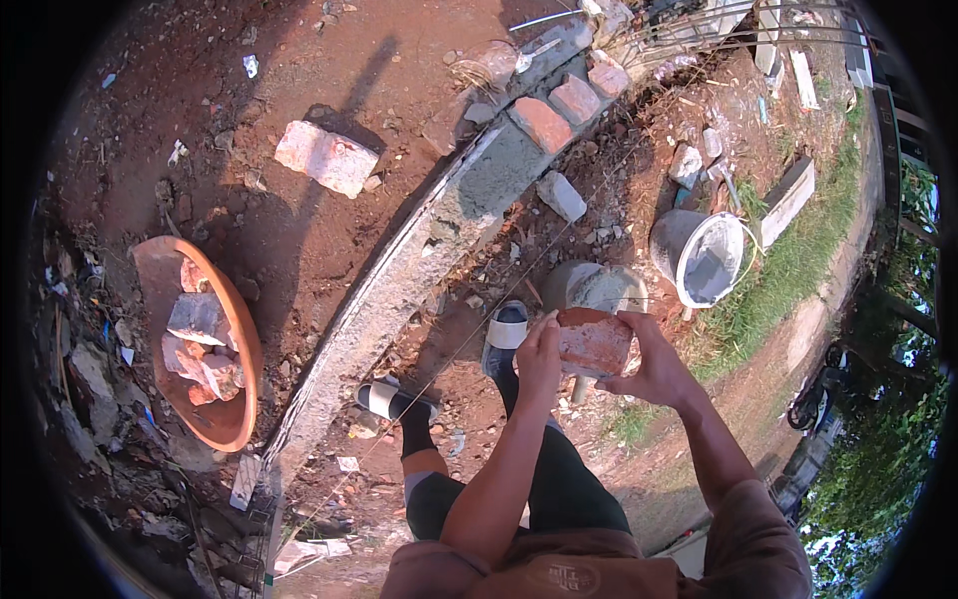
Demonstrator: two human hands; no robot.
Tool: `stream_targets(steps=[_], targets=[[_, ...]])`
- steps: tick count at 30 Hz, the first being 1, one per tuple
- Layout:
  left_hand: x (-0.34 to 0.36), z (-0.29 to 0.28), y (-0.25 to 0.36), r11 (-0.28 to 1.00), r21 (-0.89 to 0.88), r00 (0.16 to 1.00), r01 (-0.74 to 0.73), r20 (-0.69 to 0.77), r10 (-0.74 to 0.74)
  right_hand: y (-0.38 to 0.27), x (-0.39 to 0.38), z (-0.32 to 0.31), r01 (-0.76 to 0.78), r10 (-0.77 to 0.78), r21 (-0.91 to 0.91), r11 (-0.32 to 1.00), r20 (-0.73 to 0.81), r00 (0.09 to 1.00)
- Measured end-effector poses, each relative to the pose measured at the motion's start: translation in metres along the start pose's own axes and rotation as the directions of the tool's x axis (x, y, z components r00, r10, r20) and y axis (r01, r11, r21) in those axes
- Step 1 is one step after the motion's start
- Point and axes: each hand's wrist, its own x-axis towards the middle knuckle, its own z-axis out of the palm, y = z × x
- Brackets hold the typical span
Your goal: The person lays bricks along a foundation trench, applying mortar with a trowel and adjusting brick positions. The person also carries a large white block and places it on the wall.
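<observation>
Both my hands hold one red brick [595,342] in front of me, above my legs. My left hand [539,359] grips its left end and my right hand [654,364] cups its right end and underside. Below the brick is a low curved wall base topped with grey mortar [439,240]. Three bricks [544,123] are laid in a row on the mortar at its far end. A thin guide string [519,285] runs along the wall line. My feet in dark sandals [507,329] stand beside the base.
An orange basin [238,329] with several brick pieces lies at the left. A white bucket [699,255] of grey mortar stands at the right, near a grey sack. A loose block [325,157] rests on the red earth. Grass and planks lie at the far right.
</observation>
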Motion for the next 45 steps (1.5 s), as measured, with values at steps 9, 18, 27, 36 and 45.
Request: stream_targets(steps=[9, 18, 27, 36, 45], targets=[[0.100, -0.037, -0.033, 0.989, -0.054, 0.945, 0.140, -0.291, -0.149, 0.083, 0.163, 0.046, 0.155, -0.152, -0.023, 0.988, -0.379, 0.913], [0.010, -0.162, -0.133, 0.902, 0.016, 0.788, 0.431, -0.493, -0.368, 0.094, 0.336, 0.092, 0.088, -0.210, -0.226, 0.970, -0.600, 0.772], [-0.022, -0.191, -0.155, 0.882, 0.176, 0.843, 0.438, -0.421, -0.335, 0.089, 0.330, 0.096, 0.113, -0.256, -0.271, 0.956, -0.576, 0.776], [-0.010, -0.197, -0.156, 0.871, 0.327, 0.896, 0.367, -0.376, -0.236, 0.080, 0.343, 0.096, 0.041, -0.201, -0.289, 0.956, -0.551, 0.810], [-0.052, -0.165, -0.089, 0.827, 0.468, 0.934, 0.312, -0.312, -0.175, 0.052, 0.256, 0.105, -0.130, 0.083, -0.113, 0.985, -0.352, 0.932]])
